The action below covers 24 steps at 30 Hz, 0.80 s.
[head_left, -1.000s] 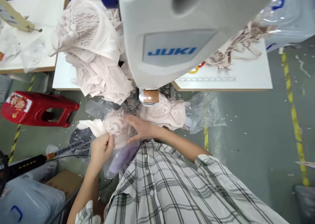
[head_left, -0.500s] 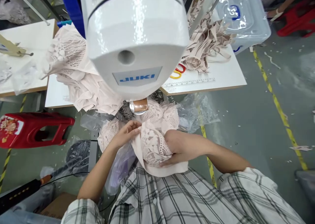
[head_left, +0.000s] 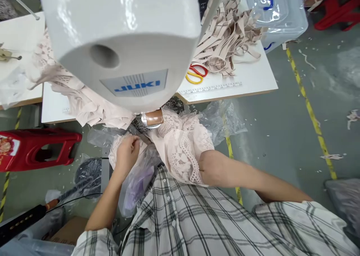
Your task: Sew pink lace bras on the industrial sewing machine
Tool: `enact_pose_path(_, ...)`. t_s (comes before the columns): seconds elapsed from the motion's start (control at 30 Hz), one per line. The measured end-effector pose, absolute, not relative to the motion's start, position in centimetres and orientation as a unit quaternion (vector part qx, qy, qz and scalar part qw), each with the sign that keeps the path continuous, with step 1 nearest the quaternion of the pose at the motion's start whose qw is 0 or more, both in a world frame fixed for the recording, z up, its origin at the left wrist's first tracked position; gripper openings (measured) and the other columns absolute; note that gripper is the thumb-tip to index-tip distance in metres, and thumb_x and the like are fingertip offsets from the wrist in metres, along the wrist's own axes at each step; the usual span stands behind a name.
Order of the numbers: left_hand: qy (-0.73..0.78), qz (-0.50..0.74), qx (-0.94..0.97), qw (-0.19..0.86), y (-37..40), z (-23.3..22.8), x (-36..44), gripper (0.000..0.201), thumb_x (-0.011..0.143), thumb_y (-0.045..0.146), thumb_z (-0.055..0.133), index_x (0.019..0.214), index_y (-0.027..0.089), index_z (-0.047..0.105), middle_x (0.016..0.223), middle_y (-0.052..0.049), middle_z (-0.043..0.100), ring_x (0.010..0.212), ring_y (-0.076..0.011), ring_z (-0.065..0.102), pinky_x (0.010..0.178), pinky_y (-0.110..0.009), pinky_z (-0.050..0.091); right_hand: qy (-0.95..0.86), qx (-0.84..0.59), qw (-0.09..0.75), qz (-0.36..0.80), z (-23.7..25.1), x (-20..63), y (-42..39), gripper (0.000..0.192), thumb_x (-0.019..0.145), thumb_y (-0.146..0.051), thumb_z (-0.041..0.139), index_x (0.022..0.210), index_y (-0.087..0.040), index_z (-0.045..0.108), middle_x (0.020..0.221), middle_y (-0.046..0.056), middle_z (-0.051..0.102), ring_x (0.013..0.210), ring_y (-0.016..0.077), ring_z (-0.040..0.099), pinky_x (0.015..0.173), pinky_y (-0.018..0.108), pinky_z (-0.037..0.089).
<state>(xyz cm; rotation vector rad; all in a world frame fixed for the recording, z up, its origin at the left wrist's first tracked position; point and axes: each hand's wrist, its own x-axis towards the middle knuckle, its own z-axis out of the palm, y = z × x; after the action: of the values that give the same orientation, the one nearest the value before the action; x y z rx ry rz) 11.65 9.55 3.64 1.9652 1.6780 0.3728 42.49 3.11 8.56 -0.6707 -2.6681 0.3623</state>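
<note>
A pale pink lace bra (head_left: pixel 180 151) lies across my lap below the sewing machine head (head_left: pixel 123 53), its upper part close to the machine's round metal and copper-coloured lower end (head_left: pixel 153 118). My right hand (head_left: pixel 213 168) is closed on the bra's right edge, with most of its fingers hidden by the cloth. Curled in at the left, my left hand (head_left: pixel 128 151) rests over another pale lace piece (head_left: pixel 114 151). Whether anything is between its fingers cannot be made out.
Pale lace pieces (head_left: pixel 90 104) are heaped left of the machine. On the right table (head_left: pixel 253 76) lie beige straps (head_left: pixel 225 38) and red-yellow scissors (head_left: pixel 197 73). A clear lidded box (head_left: pixel 281 19) stands behind. A red stool (head_left: pixel 42 147) is at the left, plastic bags (head_left: pixel 225 121) hang below.
My left hand has come off the bra's edge and moved left, its fingers now curled. My right hand has shifted slightly right, and the bra has turned. The view has moved closer to the machine.
</note>
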Motion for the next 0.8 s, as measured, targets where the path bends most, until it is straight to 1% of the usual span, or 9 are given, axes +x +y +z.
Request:
enact_pose_path(0.1, 0.490, 0.243, 0.768, 0.333, 9.1, 5.9, 13.8, 0.039, 0.096, 0.038, 0.057, 0.130, 0.019, 0.059, 0.127, -0.013, 0.068, 0.115, -0.0256, 0.063, 0.098, -0.040, 0.050, -0.958, -0.199, 0.171, 0.114, 8.7, 41.7, 2.6, 0.032, 0.085, 0.002, 0.046, 0.061, -0.019, 0.051, 0.052, -0.002, 0.044, 0.050, 0.0136, 0.031, 0.055, 0.034, 0.019)
enact_pose_path(0.17, 0.411, 0.222, 0.774, 0.428, 9.5, 6.7, 15.3, 0.047, 0.095, 0.042, 0.061, 0.136, 0.019, 0.056, 0.133, -0.014, 0.066, 0.119, -0.0259, 0.062, 0.101, -0.040, 0.050, -0.959, -0.177, 0.188, 0.114, 8.9, 41.4, 2.1, 0.030, 0.085, -0.001, 0.049, 0.062, -0.019, 0.052, 0.052, -0.002, 0.044, 0.050, 0.0138, 0.032, 0.055, 0.034, 0.018)
enact_pose_path(0.27, 0.347, 0.150, 0.712, 0.592, 10.9, 6.6, 16.2, 0.032, 0.096, 0.045, 0.060, 0.109, 0.018, 0.067, 0.103, -0.008, 0.072, 0.091, -0.0194, 0.067, 0.079, -0.031, 0.054, -0.953, -0.180, 0.199, 0.139, 9.0, 41.6, 1.6, 0.030, 0.086, -0.004, 0.051, 0.060, -0.019, 0.051, 0.054, -0.002, 0.047, 0.050, 0.0134, 0.032, 0.053, 0.033, 0.016)
enact_pose_path(0.4, 0.309, 0.114, 0.608, 0.722, 11.8, 5.9, 15.7, 0.033, 0.091, 0.049, 0.065, 0.092, 0.017, 0.062, 0.075, 0.000, 0.061, 0.062, -0.0110, 0.054, 0.055, -0.022, 0.043, -0.920, -0.208, 0.151, 0.296, 8.5, 43.8, 2.3, 0.035, 0.094, -0.012, 0.051, 0.059, -0.018, 0.054, 0.056, -0.002, 0.052, 0.051, 0.0110, 0.035, 0.052, 0.031, 0.023)
enact_pose_path(0.57, 0.312, 0.130, 0.682, 0.649, 11.1, 7.6, 16.4, 0.028, 0.094, 0.039, 0.060, 0.078, 0.017, 0.057, 0.064, 0.005, 0.045, 0.056, -0.0073, 0.039, 0.052, -0.020, 0.031, -0.809, -0.330, -0.011, 0.487, 8.2, 46.2, 5.1, 0.031, 0.094, -0.047, 0.064, 0.087, -0.018, 0.072, 0.076, 0.001, 0.069, 0.062, 0.0132, 0.056, 0.058, 0.026, 0.039)
enact_pose_path(0.63, 0.312, 0.133, 0.723, 0.602, 10.7, 8.4, 17.2, 0.029, 0.097, 0.036, 0.056, 0.075, 0.017, 0.055, 0.063, 0.005, 0.046, 0.057, -0.0073, 0.040, 0.054, -0.021, 0.031, -0.768, -0.450, 0.055, 0.453, 8.5, 45.7, 6.2, 0.057, 0.087, -0.062, 0.069, 0.126, -0.020, 0.066, 0.116, 0.011, 0.071, 0.095, 0.0250, 0.067, 0.071, 0.031, 0.049)
enact_pose_path(0.7, 0.312, 0.128, 0.749, 0.571, 10.4, 8.9, 18.0, 0.031, 0.100, 0.033, 0.052, 0.074, 0.017, 0.054, 0.062, 0.005, 0.047, 0.056, -0.0070, 0.041, 0.054, -0.021, 0.030, -0.733, -0.505, 0.161, 0.426, 8.5, 44.3, 7.3, 0.091, 0.079, -0.067, 0.074, 0.153, -0.025, 0.043, 0.147, 0.016, 0.055, 0.125, 0.0332, 0.057, 0.085, 0.037, 0.052)
enact_pose_path(0.73, 0.311, 0.131, 0.759, 0.557, 10.3, 9.1, 18.2, 0.032, 0.100, 0.032, 0.051, 0.073, 0.017, 0.054, 0.061, 0.005, 0.047, 0.055, -0.0068, 0.041, 0.054, -0.021, 0.030, -0.730, -0.490, 0.198, 0.433, 8.4, 43.5, 7.7, 0.093, 0.078, -0.066, 0.075, 0.155, -0.027, 0.040, 0.149, 0.015, 0.054, 0.128, 0.0329, 0.055, 0.088, 0.038, 0.051)
enact_pose_path(0.8, 0.328, 0.157, 0.772, 0.521, 10.4, 9.4, 18.4, 0.033, 0.100, 0.031, 0.053, 0.070, 0.017, 0.053, 0.058, 0.006, 0.046, 0.053, -0.0066, 0.039, 0.053, -0.021, 0.028, -0.738, -0.419, 0.226, 0.479, 7.9, 41.8, 8.6, 0.064, 0.086, -0.060, 0.071, 0.138, -0.026, 0.058, 0.126, 0.010, 0.068, 0.111, 0.0263, 0.063, 0.084, 0.034, 0.050)
